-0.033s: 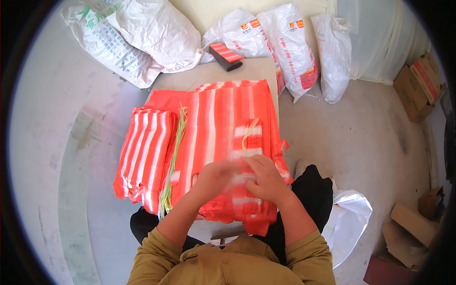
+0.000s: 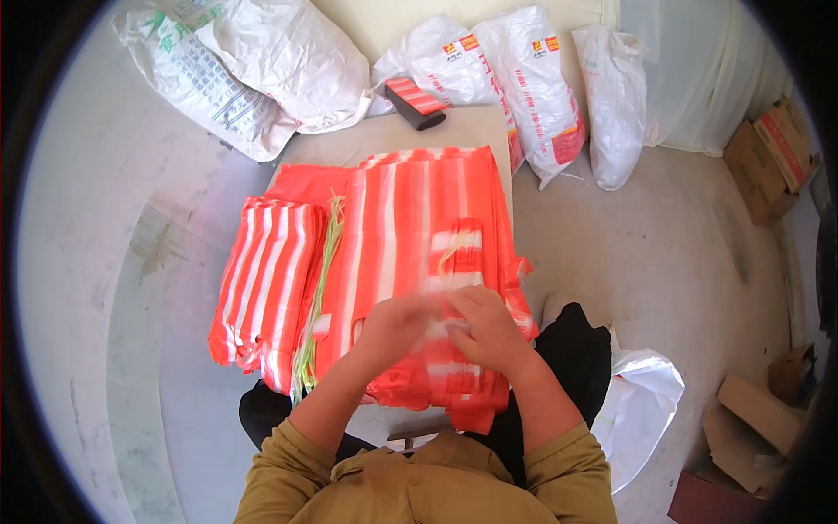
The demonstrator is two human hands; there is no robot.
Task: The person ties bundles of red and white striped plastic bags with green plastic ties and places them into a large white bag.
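My left hand and my right hand meet over a narrow folded bundle of red-and-white striped plastic bags. Motion smears the left hand's fingers. The right hand's fingers are bent and closed in front of the left; whatever they pinch is hidden. Just beyond them, a thin yellowish tie curves over the bundle. Beneath lies a wide stack of the same striped bags. To its left are a long bunch of pale green ties and a second folded pile of striped bags.
A black roll with a striped piece rests at the far end of the table. Stuffed white sacks stand behind, with more sacks beyond the table. An open white bag and cardboard boxes sit at the right.
The yellowish tie's free end has dropped a little and bent over. Both hands stay in nearly the same place over the bundle.
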